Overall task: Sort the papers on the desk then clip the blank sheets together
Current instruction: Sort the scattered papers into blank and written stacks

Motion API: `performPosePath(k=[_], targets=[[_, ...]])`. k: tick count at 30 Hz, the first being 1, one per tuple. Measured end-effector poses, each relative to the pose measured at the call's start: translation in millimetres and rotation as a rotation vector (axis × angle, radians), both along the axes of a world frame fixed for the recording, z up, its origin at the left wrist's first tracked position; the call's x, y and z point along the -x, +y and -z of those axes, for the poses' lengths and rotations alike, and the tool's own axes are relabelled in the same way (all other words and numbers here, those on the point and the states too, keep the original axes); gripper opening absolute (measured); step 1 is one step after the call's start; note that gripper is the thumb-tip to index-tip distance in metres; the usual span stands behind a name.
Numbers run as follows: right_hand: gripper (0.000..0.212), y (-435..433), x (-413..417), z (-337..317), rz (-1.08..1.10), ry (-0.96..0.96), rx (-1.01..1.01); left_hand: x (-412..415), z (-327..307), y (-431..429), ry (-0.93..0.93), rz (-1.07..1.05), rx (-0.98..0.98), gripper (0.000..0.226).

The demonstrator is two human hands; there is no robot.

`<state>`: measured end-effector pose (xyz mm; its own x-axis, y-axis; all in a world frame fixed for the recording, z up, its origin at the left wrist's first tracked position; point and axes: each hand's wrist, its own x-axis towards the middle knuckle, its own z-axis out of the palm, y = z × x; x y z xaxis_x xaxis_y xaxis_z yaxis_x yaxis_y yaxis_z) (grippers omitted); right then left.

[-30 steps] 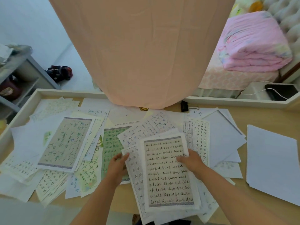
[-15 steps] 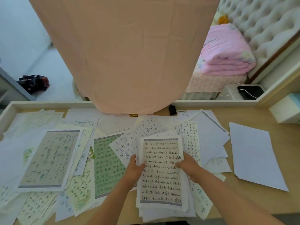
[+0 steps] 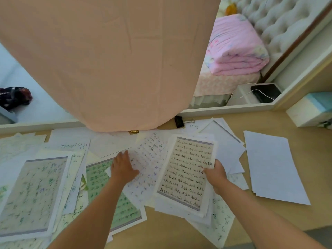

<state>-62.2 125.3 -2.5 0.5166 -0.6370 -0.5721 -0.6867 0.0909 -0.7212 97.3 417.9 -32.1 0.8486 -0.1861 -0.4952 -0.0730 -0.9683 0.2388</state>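
Note:
My right hand (image 3: 214,174) grips the right edge of a stack of written sheets (image 3: 186,173), whose top page is beige with dark handwriting. My left hand (image 3: 122,168) lies flat with straight fingers on a thin white written sheet (image 3: 149,159) just left of that stack. Blank white sheets (image 3: 273,168) lie in a pile at the right of the desk. A black binder clip (image 3: 179,121) sits at the desk's back edge. More written pages, green (image 3: 100,178) and pale beige (image 3: 34,193), cover the left half.
A peach cloth (image 3: 111,60) hangs over the desk's back middle. The desk's raised white rim (image 3: 224,109) runs along the back. A white and teal box (image 3: 310,108) stands at the far right. Bare wood (image 3: 179,232) shows along the front edge.
My left hand has let go of the stack and moved left onto the thin written sheet. My right hand has carried the stack to the right. The view has shifted right.

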Motion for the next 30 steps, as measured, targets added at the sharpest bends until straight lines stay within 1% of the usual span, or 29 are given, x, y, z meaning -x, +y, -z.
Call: performPosePath(k=[2, 3, 4, 6, 8, 10, 12, 14, 16, 17, 18, 20, 23, 24, 26, 27, 29, 30], targets=[[0.037, -7.2, -4.4, 7.3, -0.094, 0.071, -0.031, -9.6, 3.3, 2.8, 0.025, 0.045, -0.087, 0.113], [0.037, -8.9, -6.7, 10.5, -0.141, 0.121, -0.056, -13.0, 3.2, 1.6, 0.013, 0.056, -0.121, 0.110], [0.038, -9.7, -8.9, 13.6, -0.168, 0.153, -0.073, -17.3, 5.4, 1.0, 0.018, 0.026, -0.111, 0.103], [0.039, -11.3, -14.7, 20.5, -0.171, 0.162, -0.091, -20.7, 0.1, -2.4, 0.123, -0.112, 0.027, 0.079], [0.037, -13.4, -20.9, 21.5, -0.102, 0.127, -0.159, -18.4, -7.0, -4.8, 0.201, -0.142, 0.114, 0.057], [0.036, -17.1, -26.0, 21.3, -0.015, 0.089, -0.277, -11.8, -9.9, -7.1, 0.190, -0.138, 0.157, 0.043], [0.037, -19.2, -29.8, 21.6, 0.018, 0.073, -0.334, 1.5, -15.2, -12.1, 0.217, -0.227, 0.279, 0.036], [0.038, -15.4, -34.1, 22.1, 0.011, 0.075, -0.326, 18.0, -16.2, -17.4, 0.325, -0.300, 0.354, 0.030], [0.037, -4.3, -39.2, 21.0, -0.042, 0.088, -0.278, 33.2, -13.6, -21.9, 0.502, -0.320, 0.372, 0.026], [0.037, 3.5, -42.4, 19.6, -0.090, 0.099, -0.235, 38.2, -11.4, -22.9, 0.553, -0.357, 0.379, 0.025], [0.039, 11.9, -45.1, 19.1, -0.152, 0.108, -0.182, 40.9, -9.9, -23.7, 0.572, -0.426, 0.403, 0.028], [0.044, 30.1, -48.9, 18.7, -0.307, 0.102, -0.094, 39.9, -5.2, -24.5, 0.531, -0.545, 0.482, 0.041], [0.049, 57.0, -52.4, 16.1, -0.532, 0.076, -0.043, 36.3, -3.0, -21.6, 0.375, -0.515, 0.529, 0.046], [0.051, 64.4, -53.7, 15.9, -0.582, 0.076, -0.022, 35.3, -2.1, -18.4, 0.347, -0.496, 0.526, 0.051], [0.047, 73.4, -57.3, 14.9, -0.613, 0.077, 0.068, 32.9, -0.1, -8.6, 0.292, -0.478, 0.526, 0.058], [0.044, 74.8, -58.8, 15.4, -0.623, 0.097, 0.150, 31.5, -0.6, -2.2, 0.260, -0.495, 0.547, 0.056], [0.052, 72.3, -59.9, 19.2, -0.638, 0.212, 0.287, 29.3, -0.3, 12.5, 0.174, -0.567, 0.579, 0.046], [0.057, 70.1, -60.5, 19.9, -0.606, 0.269, 0.321, 28.9, -1.7, 19.3, 0.132, -0.589, 0.558, 0.042]])
